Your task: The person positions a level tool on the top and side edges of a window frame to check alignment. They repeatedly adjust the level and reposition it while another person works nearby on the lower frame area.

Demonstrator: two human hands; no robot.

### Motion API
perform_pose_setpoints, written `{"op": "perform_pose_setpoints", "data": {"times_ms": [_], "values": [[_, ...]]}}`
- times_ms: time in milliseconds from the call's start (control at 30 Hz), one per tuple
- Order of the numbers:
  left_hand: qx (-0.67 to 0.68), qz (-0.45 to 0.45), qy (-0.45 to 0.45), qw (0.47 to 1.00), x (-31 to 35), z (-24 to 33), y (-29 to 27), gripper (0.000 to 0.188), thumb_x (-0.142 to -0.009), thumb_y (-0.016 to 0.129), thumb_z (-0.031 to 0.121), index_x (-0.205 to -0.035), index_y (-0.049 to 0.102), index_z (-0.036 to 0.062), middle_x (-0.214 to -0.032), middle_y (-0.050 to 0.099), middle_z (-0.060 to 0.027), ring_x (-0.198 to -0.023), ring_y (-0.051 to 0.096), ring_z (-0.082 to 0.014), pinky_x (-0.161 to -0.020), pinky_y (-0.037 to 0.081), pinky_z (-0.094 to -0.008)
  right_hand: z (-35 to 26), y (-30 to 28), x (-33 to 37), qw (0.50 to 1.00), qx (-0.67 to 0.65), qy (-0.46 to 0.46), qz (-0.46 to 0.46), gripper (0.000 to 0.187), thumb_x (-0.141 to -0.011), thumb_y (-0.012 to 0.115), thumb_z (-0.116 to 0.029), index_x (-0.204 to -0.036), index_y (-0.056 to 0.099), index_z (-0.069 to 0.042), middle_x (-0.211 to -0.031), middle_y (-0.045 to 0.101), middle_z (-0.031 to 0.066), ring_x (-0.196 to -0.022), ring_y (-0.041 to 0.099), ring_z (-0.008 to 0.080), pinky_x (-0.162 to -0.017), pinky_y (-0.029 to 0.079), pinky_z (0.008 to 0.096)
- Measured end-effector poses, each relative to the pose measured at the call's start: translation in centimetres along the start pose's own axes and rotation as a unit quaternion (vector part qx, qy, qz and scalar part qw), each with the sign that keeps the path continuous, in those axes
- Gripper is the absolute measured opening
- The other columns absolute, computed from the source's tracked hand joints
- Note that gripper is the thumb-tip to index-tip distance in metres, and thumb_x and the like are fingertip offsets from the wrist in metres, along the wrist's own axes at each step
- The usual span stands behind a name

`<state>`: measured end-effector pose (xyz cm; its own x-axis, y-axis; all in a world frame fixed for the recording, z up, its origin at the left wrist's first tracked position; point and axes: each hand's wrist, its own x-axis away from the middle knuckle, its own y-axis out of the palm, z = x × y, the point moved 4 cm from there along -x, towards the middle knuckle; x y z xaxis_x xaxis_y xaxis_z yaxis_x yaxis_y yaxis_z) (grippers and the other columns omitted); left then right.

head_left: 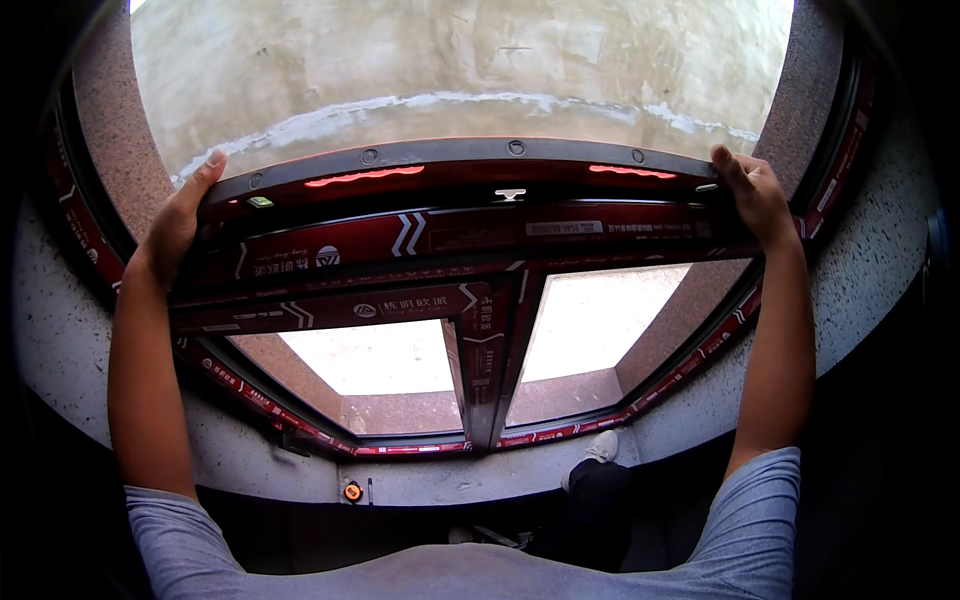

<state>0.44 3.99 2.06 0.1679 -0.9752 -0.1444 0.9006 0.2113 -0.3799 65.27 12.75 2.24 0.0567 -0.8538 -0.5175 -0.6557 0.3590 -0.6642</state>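
A long window frame bar [450, 152] spans the upper middle, with a grey edge dotted with round marks and red film on its side. My left hand [180, 220] grips its left end, thumb over the grey edge. At its right end my right hand [757, 195] is closed round it, thumb on top. Fingers on the far side of both hands are largely hidden. Just below the bar runs a red-wrapped crosspiece [470, 232] of the large window frame. Whether the bar touches that crosspiece I cannot tell.
Below the crosspiece, a red-wrapped upright [490, 350] parts two bright lower openings. On the grey sill [450, 487] lie an orange tape measure [352, 492] and a thin dark stick [370, 490]. A white shoe [602, 447] rests there too. A stained wall [450, 60] shows through the upper opening.
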Motion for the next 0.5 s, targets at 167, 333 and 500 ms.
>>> {"op": "perform_pose_setpoints", "data": {"times_ms": [167, 333, 500], "values": [[0.005, 0.007, 0.005, 1.0, 0.1, -0.5, -0.1, 0.067, -0.101, 0.057, 0.068, -0.12, 0.069, 0.0057, -0.096, 0.07, -0.0056, -0.085, 0.061, -0.0079, -0.073, 0.047, -0.0203, 0.0, 0.1, -0.3, 1.0, -0.003, 0.021, 0.011, 0.083, -0.093, 0.059, -0.081, -0.078, 0.07, 0.0, -0.068, 0.056, -0.0009, -0.07, 0.05, 0.0101, -0.07, 0.043, 0.0282], [-0.019, 0.079, 0.013, 0.997, -0.2, -1.6, -0.7, 0.064, -0.1, 0.056, 0.072, -0.119, 0.069, 0.0116, -0.084, 0.064, 0.0028, -0.073, 0.052, -0.0033, -0.062, 0.038, -0.0175, 1.2, 0.2, -0.6, 0.999, -0.013, 0.025, 0.031, 0.077, -0.096, 0.06, -0.076, -0.081, 0.07, -0.002, -0.072, 0.058, -0.0015, -0.072, 0.051, 0.0081, -0.069, 0.042, 0.0265], [-0.022, 0.084, 0.052, 0.995, 0.9, -1.5, -0.7, 0.076, -0.095, 0.057, 0.079, -0.122, 0.067, 0.0089, -0.089, 0.062, 0.0031, -0.076, 0.051, -0.0049, -0.064, 0.038, -0.0182, 1.4, 0.0, -0.5, 0.999, -0.02, 0.004, 0.034, 0.078, -0.096, 0.06, -0.077, -0.077, 0.066, -0.002, -0.07, 0.056, -0.0016, -0.072, 0.049, 0.0093, -0.069, 0.042, 0.0274]]}}
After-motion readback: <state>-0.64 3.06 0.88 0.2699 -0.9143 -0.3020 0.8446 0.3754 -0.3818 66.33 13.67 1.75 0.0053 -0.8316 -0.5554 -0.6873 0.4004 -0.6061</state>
